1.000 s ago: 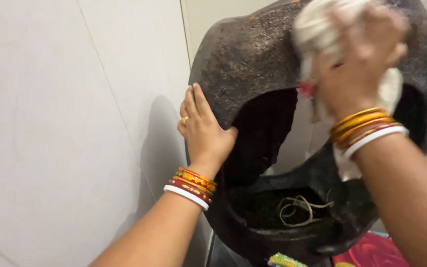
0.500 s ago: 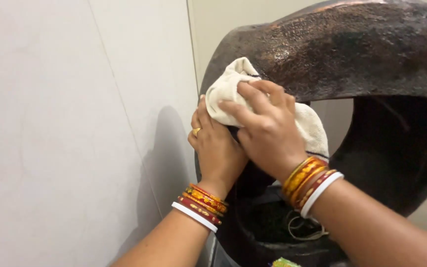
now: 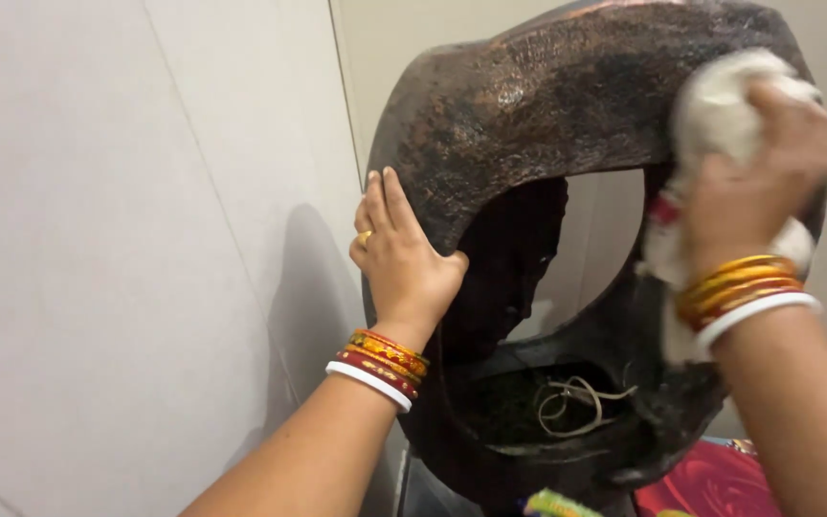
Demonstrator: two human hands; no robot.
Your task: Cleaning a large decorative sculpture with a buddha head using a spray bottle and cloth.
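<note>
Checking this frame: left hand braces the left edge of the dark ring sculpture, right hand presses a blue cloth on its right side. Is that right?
Not quite: the cloth is cream-white, not blue, as the head view shows. The rest holds: the left hand braces the left edge of the dark ring sculpture, and the right hand presses the cloth on its right side.

right hand (image 3: 756, 182) and cloth (image 3: 720, 110) motion-blurred, red thing (image 3: 710, 483) cut off at bottom edge

we see a dark, rough ring-shaped sculpture (image 3: 547, 105) standing upright (hollow through the middle), a blurred white cloth (image 3: 720, 110) pressed against its upper right rim.
</note>
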